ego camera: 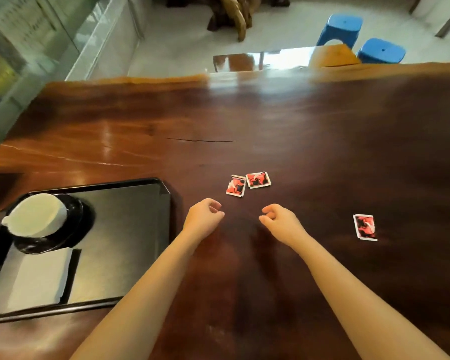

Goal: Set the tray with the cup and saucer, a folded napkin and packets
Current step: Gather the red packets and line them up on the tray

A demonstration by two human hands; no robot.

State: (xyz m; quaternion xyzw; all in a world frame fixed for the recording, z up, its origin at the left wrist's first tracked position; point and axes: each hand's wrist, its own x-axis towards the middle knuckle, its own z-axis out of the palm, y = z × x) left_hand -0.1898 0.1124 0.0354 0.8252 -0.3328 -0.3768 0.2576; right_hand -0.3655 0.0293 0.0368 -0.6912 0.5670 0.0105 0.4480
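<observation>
— From the head view, what could trip us up here?

— The packets. Our two packets [235, 186] lie flat on the glossy table [296, 126], touching at one corner, just beyond our hands. We judge they are thin enough to slide away from a pinch, or to come up together and shed one on the way.

— And the third packet [365, 227]?

— Well apart, out toward the table's right edge; we could easily leave it behind.

— Our hands?

— Our left hand [204, 213] and right hand [278, 219] hover apart, fingers loosely curled, gripping nothing.

— How do the packets look?

— Small, square, red and black with white edges, slightly crinkled.

— And the tray [164, 193]?

— By the table's near left edge. The white cup [37, 214] sits on the dark saucer [76, 222] in its far left corner, with the napkin [42, 276] at its near left. A careless reach could knock the cup.
</observation>
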